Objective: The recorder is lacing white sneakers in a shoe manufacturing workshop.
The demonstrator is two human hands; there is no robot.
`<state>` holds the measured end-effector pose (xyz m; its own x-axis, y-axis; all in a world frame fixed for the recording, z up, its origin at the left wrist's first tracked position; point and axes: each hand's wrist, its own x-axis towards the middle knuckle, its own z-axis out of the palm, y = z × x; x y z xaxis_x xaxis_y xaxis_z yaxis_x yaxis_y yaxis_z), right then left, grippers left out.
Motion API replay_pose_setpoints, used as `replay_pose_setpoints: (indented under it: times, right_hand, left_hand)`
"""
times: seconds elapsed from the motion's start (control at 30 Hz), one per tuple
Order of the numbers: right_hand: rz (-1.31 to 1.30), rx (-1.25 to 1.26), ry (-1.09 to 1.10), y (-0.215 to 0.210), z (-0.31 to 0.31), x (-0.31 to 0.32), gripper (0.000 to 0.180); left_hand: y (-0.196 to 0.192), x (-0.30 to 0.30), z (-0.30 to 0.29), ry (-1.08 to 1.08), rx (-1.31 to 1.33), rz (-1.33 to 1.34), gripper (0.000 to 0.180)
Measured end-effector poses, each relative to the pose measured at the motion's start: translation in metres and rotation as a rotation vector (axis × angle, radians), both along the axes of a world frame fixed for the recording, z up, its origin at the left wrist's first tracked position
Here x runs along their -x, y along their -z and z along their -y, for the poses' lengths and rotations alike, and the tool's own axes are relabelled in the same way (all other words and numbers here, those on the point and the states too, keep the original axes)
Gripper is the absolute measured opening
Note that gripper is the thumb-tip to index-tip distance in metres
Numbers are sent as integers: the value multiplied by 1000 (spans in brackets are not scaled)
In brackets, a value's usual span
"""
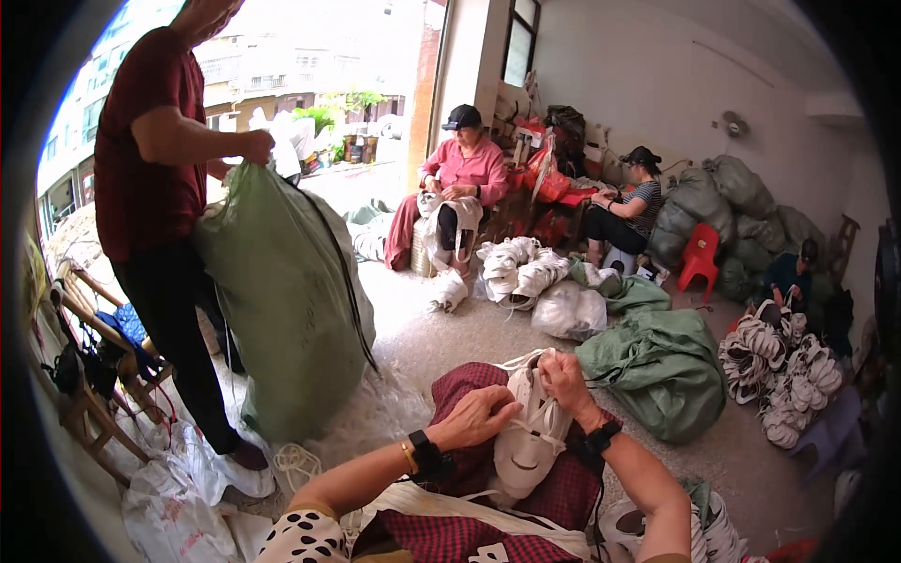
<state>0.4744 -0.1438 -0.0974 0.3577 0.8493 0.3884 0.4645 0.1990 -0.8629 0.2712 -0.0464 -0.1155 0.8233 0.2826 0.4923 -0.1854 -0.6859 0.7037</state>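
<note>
A white shoe [527, 448] lies on the dark red checked cloth [460, 387] over my lap, its toe toward me. White shoelace [516, 361] shows around its upper opening and across its front. My left hand [479, 416] is at the shoe's left side, with its fingers bent and pressed together; what they pinch is hidden. At the top right of the shoe, my right hand [563, 383] is closed around the lace by the opening. Both wrists wear dark bands.
At left, a standing person holds a large green sack [291, 300]. A filled green sack [662, 375] lies ahead right. Bundled white shoes [521, 272] sit farther off, with more shoes [779, 366] at right. Seated people work near a red chair [699, 258]. Plastic sheeting [178, 497] covers floor at left.
</note>
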Motion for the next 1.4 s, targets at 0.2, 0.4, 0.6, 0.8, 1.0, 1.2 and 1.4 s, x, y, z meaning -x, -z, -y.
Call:
replay_pose_setpoints:
  times: [0.2,0.4,0.6,0.8,1.0,1.2,1.4]
  right_hand:
    - [994,-276,157,49,-78,-26,10]
    - [911,-477,284,34,-59,-33,17]
    - [818,-431,301,27,-45,-3,19]
    - [520,-481,185,31,-47,6,37]
    - [924,-615,220,70,-57,-71,6]
    - [-160,53,-231,-13,-14,-14,23]
    - [-412,121,-194,-25,-2,1,34]
  left_hand:
    - [-22,-9,-15,-198,540,149,24]
    - [-7,-54,-54,-172,-132,-7,35]
    - [-12,-51,-43,-55,300,15,41]
    - [-12,-46,-47,-4,102,13,37]
    - [-26,-74,-28,83,153,-53,39]
    - [-39,-5,-13,-232,-157,191,19]
    - [-26,19,12,-52,-200,-20,20]
